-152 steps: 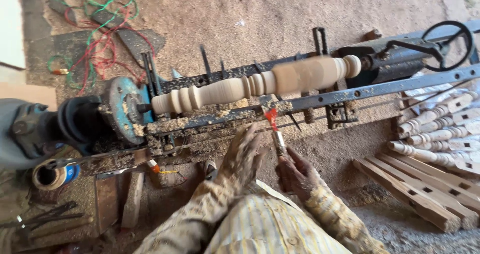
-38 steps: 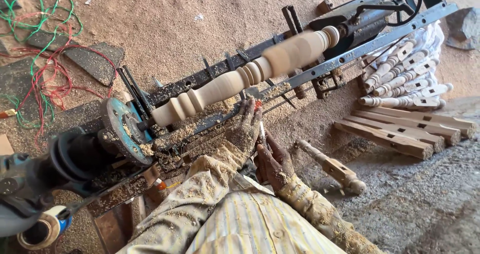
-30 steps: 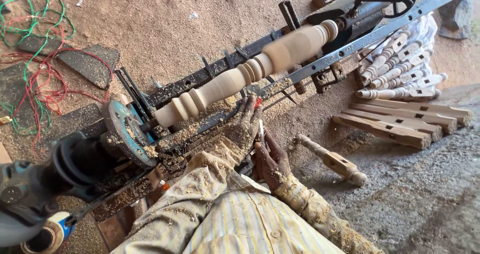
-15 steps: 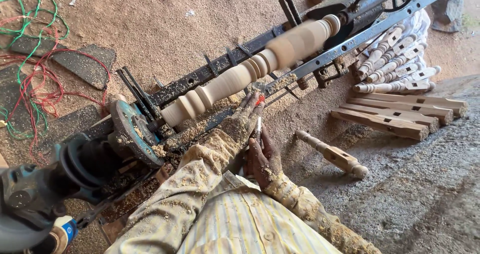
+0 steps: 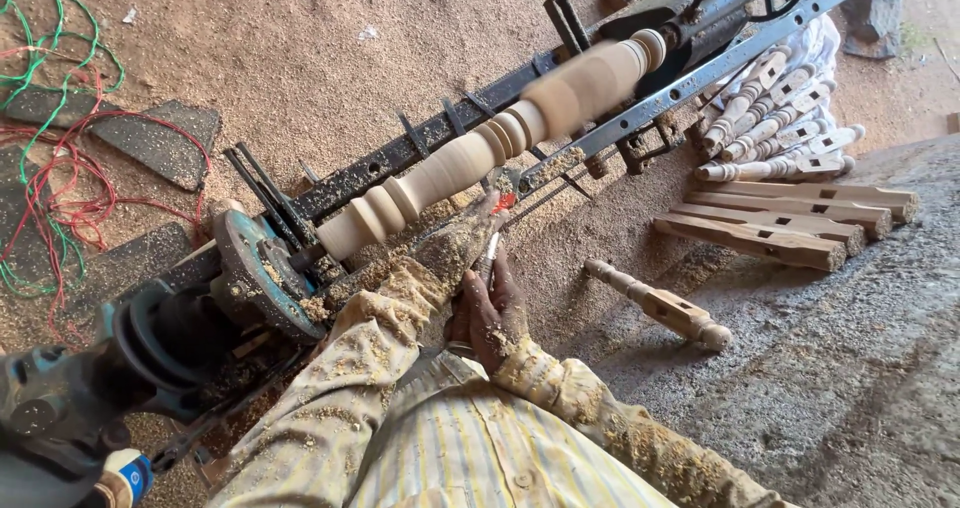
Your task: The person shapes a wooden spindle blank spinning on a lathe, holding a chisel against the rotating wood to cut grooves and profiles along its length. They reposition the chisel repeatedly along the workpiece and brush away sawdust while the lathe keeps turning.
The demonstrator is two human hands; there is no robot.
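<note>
A pale turned wooden spindle [image 5: 470, 158] is mounted lengthwise in a floor lathe [image 5: 420, 143] and looks blurred along its thicker far part. My left hand [image 5: 462, 240], coated in sawdust, rests on the lathe's rail and pinches the front of a turning chisel [image 5: 494, 236] whose tip with a red band meets the spindle near its middle. My right hand [image 5: 490, 308] grips the chisel's handle lower down, close to my body. Both sleeves are covered in wood chips.
A blue-faced motor and wheel [image 5: 245, 278] drive the lathe at left. Finished turned legs [image 5: 770, 118] and square wooden blanks [image 5: 790, 223] lie at right, one turned leg [image 5: 655, 303] loose nearby. Red and green wires [image 5: 50, 168] sprawl on the sawdust floor.
The view has tilted and drawn closer, so the lathe now runs more steeply across the picture. Both hands stay on the chisel, which has crept slightly toward the spindle's middle.
</note>
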